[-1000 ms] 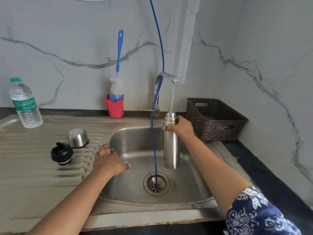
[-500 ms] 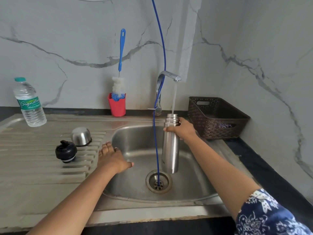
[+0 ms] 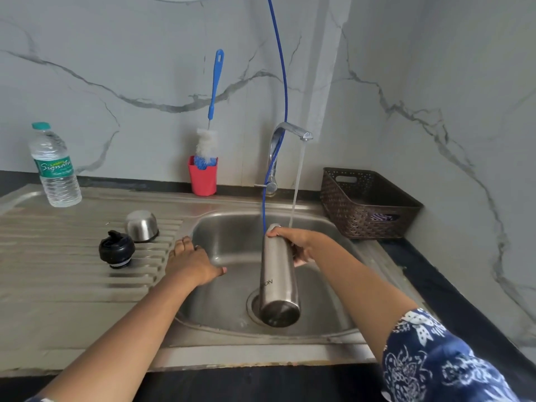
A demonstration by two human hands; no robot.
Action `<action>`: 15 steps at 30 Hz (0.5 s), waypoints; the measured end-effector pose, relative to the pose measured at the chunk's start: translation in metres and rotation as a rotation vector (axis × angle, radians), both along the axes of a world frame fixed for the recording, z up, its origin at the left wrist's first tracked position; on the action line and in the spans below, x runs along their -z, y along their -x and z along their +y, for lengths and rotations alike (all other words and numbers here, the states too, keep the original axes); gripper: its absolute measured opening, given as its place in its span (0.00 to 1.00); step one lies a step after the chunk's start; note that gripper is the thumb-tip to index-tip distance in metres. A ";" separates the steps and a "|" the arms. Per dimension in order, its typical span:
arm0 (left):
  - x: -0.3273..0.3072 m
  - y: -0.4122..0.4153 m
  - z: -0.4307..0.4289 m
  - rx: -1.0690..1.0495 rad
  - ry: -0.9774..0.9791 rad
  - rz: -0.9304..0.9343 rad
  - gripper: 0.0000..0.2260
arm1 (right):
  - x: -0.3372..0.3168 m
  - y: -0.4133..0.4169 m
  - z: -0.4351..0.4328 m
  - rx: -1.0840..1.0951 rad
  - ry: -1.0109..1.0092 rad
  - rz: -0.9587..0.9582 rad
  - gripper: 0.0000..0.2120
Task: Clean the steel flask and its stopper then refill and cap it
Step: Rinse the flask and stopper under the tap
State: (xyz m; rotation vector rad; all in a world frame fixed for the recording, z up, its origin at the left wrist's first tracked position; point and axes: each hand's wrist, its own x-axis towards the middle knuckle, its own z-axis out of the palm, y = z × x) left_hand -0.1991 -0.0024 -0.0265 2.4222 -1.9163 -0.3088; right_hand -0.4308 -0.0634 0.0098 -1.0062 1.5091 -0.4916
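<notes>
Held tilted over the drain of the sink (image 3: 232, 236), the steel flask (image 3: 278, 282) could slip from its one-handed grip, or the stream from the tap (image 3: 290, 131) could miss the mouth and splash off the fingers (image 3: 280, 232). The right hand (image 3: 301, 245) curls round the flask's neck, the body hanging below it; the left hand (image 3: 193, 264) lies flat on the sink rim, near the black stopper (image 3: 116, 250).

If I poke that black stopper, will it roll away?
Probably not: the black stopper stands upright on the ridged drainboard, which should hold it. Tipped onto its round side, it might roll. It looks small, so likely light.
</notes>
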 end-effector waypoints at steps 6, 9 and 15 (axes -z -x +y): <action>-0.002 0.001 0.003 -0.007 0.003 0.000 0.44 | 0.004 -0.010 0.003 -0.126 -0.090 0.144 0.36; -0.003 0.002 0.004 -0.011 0.011 0.002 0.45 | -0.007 -0.024 0.002 -0.280 -0.100 0.324 0.32; -0.003 0.001 0.004 0.001 0.012 0.005 0.45 | -0.027 -0.041 0.001 -0.499 -0.090 0.639 0.33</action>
